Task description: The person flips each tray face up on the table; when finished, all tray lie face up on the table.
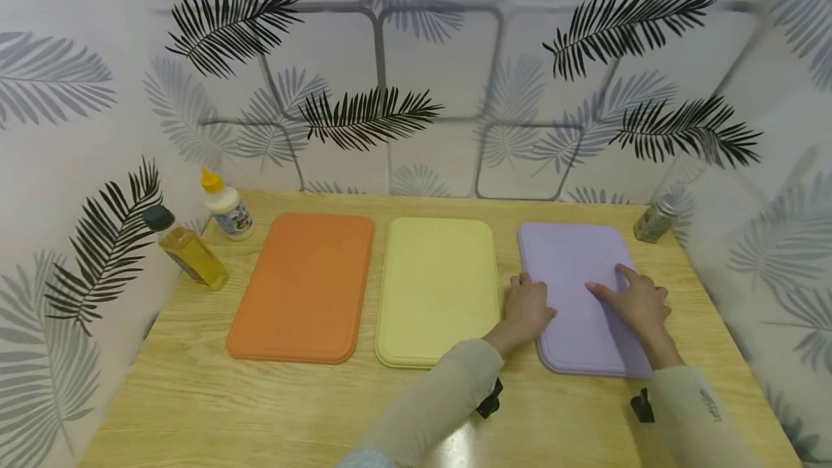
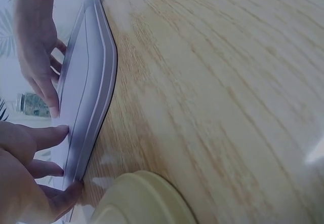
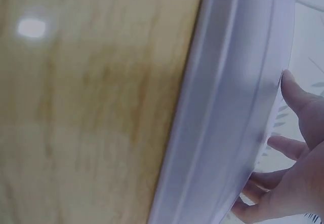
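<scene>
A purple board (image 1: 568, 258) with rounded corners lies flat on the wooden table. My left hand (image 1: 526, 309) grips its left edge, the thumb on top and the other fingers bent at the side. In the left wrist view those fingers (image 2: 48, 168) are right at the board's rim. My right hand (image 1: 640, 302) rests on the right side of the same board. Its thumb and index finger are spread on the top surface, while the other fingers (image 3: 260, 183) reach over by the right edge.
Left of the purple board lie a yellow board (image 1: 438, 287) and an orange board (image 1: 302, 287). A bottle of yellow liquid (image 1: 195, 255) and a white glue bottle (image 1: 230, 211) stand back left. A spice jar (image 1: 656, 219) stands back right. Patterned curtains (image 1: 429, 157) border the table.
</scene>
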The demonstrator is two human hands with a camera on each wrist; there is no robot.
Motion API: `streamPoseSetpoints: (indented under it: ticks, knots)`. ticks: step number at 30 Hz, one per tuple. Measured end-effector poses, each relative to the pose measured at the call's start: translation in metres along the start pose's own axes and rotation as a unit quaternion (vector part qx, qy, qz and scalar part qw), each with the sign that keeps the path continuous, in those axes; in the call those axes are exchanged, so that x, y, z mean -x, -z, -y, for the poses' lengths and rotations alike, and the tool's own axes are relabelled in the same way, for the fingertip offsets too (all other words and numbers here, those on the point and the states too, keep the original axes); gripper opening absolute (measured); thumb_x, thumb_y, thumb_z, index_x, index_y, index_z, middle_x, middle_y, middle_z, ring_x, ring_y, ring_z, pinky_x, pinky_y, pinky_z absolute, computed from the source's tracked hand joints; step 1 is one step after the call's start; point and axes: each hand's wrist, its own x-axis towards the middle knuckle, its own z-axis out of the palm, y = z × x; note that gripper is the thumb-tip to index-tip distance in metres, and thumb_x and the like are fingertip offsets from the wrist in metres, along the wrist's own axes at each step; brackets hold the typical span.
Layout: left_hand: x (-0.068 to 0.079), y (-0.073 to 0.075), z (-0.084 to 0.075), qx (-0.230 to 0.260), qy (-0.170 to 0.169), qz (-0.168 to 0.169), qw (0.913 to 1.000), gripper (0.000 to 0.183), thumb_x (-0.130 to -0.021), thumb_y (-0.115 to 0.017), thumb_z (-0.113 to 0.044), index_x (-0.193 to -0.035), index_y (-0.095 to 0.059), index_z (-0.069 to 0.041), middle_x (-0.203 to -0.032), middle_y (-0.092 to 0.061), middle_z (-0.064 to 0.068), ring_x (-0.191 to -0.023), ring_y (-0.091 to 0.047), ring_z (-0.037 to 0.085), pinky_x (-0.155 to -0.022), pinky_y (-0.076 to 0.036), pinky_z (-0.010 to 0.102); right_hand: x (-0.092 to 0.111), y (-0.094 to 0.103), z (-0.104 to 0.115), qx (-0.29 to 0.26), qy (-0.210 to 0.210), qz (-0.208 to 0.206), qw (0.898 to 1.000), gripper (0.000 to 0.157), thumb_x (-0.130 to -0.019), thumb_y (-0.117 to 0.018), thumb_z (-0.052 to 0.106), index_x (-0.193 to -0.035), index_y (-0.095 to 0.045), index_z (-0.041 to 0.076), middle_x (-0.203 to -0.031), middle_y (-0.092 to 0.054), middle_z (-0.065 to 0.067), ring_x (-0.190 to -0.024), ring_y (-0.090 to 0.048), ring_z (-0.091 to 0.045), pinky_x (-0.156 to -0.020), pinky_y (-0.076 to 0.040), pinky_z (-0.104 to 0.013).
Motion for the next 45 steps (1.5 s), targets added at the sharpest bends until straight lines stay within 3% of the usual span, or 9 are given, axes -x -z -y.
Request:
streamPoseSetpoints:
  ticks: [5,8,12,15,20,25,29,33,45]
  knots:
    - [-0.001,0.004,0.000,0.002,0.020,0.002,0.9998,0.030,-0.083,-0.075,-0.041,-0.092,-0.070,-0.013,-0.131,-0.057,0.014,-0.106,-0.050,0.019,-0.075,-0.045,0.021,0.001,0.007,0.001,-0.069,-0.009,-0.009,0.998,0.088,-0.088,-0.060,0.056,-0.146,-0.033,-0.004,-0.144,-0.032,-0.036,-0.124,-0.029,-0.060,-0.094,-0.028,-0.070]
    - [-0.003,0.005,0.000,0.001,0.024,0.005,0.9997,0.030,-0.082,-0.075,-0.042,-0.090,-0.071,-0.013,-0.128,-0.059,0.012,-0.104,-0.051,0.018,-0.074,-0.044,0.021,0.001,0.013,-0.005,-0.130,-0.005,-0.015,0.991,0.084,-0.089,-0.063,0.050,-0.146,-0.034,-0.005,-0.145,-0.032,-0.034,-0.130,-0.031,-0.055,-0.102,-0.030,-0.064]
    - [-0.006,0.007,0.003,0.004,0.034,0.008,0.9994,0.030,-0.081,-0.075,-0.042,-0.085,-0.070,-0.013,-0.117,-0.062,0.009,-0.095,-0.049,0.015,-0.068,-0.041,0.021,-0.001,0.016,-0.014,-0.182,-0.021,-0.015,0.983,0.079,-0.088,-0.065,0.050,-0.144,-0.042,0.000,-0.142,-0.042,-0.029,-0.126,-0.043,-0.040,-0.090,-0.046,-0.041]
    - [-0.007,0.009,0.005,0.006,0.032,0.008,0.9994,0.029,-0.081,-0.076,-0.041,-0.082,-0.069,-0.012,-0.111,-0.063,0.009,-0.093,-0.049,0.016,-0.070,-0.040,0.022,0.001,0.021,-0.019,-0.207,-0.041,-0.014,0.977,0.074,-0.087,-0.066,0.050,-0.141,-0.048,0.003,-0.140,-0.048,-0.022,-0.123,-0.046,-0.031,-0.077,-0.042,-0.023]
    - [-0.007,0.012,0.005,0.004,0.031,0.011,0.9994,0.029,-0.080,-0.077,-0.040,-0.078,-0.069,-0.012,-0.104,-0.064,0.006,-0.091,-0.049,0.015,-0.071,-0.038,0.022,0.001,0.033,-0.028,-0.250,-0.012,-0.017,0.968,0.059,-0.090,-0.069,0.029,-0.137,-0.051,-0.002,-0.124,-0.062,-0.008,-0.098,-0.059,0.004,-0.069,-0.048,-0.012]
    - [-0.007,0.015,0.002,0.002,0.040,0.028,0.9988,0.030,-0.081,-0.076,-0.041,-0.075,-0.067,-0.012,-0.101,-0.064,0.004,-0.090,-0.048,0.014,-0.074,-0.037,0.022,-0.004,0.043,-0.036,-0.291,0.040,0.002,0.956,0.056,-0.089,-0.066,0.002,-0.138,-0.042,-0.013,-0.098,-0.069,0.006,-0.075,-0.060,0.013,-0.063,-0.053,-0.015]
    - [-0.007,0.017,0.000,0.002,0.042,0.031,0.9986,0.030,-0.081,-0.076,-0.042,-0.081,-0.069,-0.013,-0.099,-0.064,0.002,-0.092,-0.049,0.014,-0.075,-0.038,0.022,-0.007,0.052,-0.033,-0.270,0.040,0.016,0.962,0.060,-0.090,-0.065,0.003,-0.141,-0.038,-0.012,-0.108,-0.069,-0.014,-0.074,-0.060,0.011,-0.063,-0.054,-0.017]
    - [-0.008,0.016,0.001,-0.003,0.035,0.036,0.9987,0.031,-0.082,-0.075,-0.043,-0.092,-0.071,-0.014,-0.098,-0.065,-0.001,-0.093,-0.050,0.013,-0.078,-0.037,0.022,-0.008,0.061,-0.026,-0.231,0.051,0.020,0.971,0.061,-0.090,-0.065,0.003,-0.141,-0.037,-0.012,-0.124,-0.051,-0.039,-0.070,-0.059,0.011,-0.063,-0.055,-0.019]
    - [-0.009,0.017,0.009,0.036,0.028,0.043,0.9980,0.035,-0.082,-0.075,-0.041,-0.101,-0.069,-0.013,-0.099,-0.065,-0.002,-0.095,-0.051,0.013,-0.079,-0.038,0.022,-0.013,0.084,-0.015,-0.187,0.058,0.090,0.977,0.066,-0.089,-0.068,0.007,-0.141,-0.033,-0.014,-0.119,-0.054,-0.041,-0.070,-0.065,-0.002,-0.067,-0.058,-0.035]
